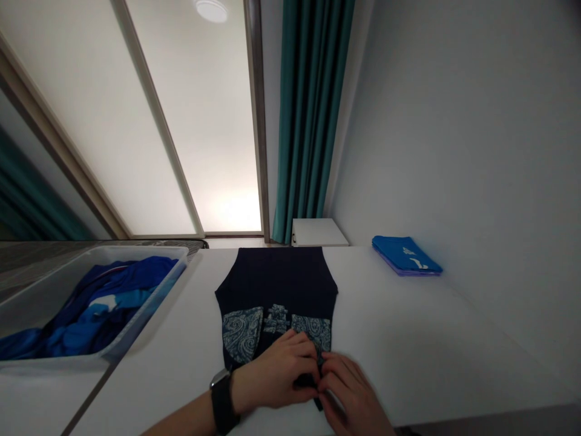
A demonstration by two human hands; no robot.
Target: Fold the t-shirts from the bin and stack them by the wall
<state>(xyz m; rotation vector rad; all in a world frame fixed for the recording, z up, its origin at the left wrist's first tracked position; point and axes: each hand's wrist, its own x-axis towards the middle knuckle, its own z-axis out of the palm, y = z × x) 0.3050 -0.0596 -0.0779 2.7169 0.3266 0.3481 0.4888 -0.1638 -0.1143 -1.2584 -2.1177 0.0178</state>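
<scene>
A dark navy garment with pale swirl-patterned panels lies flat on the white table, stretching away from me. My left hand, with a black watch on the wrist, rests on the garment's near edge with fingers curled and pinching the cloth. My right hand sits right beside it, fingers bent and gripping the same near edge. The two hands touch each other at the fingertips. The cloth under them is mostly hidden.
A clear plastic bin holding several blue garments stands at the left. A folded blue cloth stack lies at the table's far right by the wall. A small white cabinet, a teal curtain and frosted sliding panels stand behind.
</scene>
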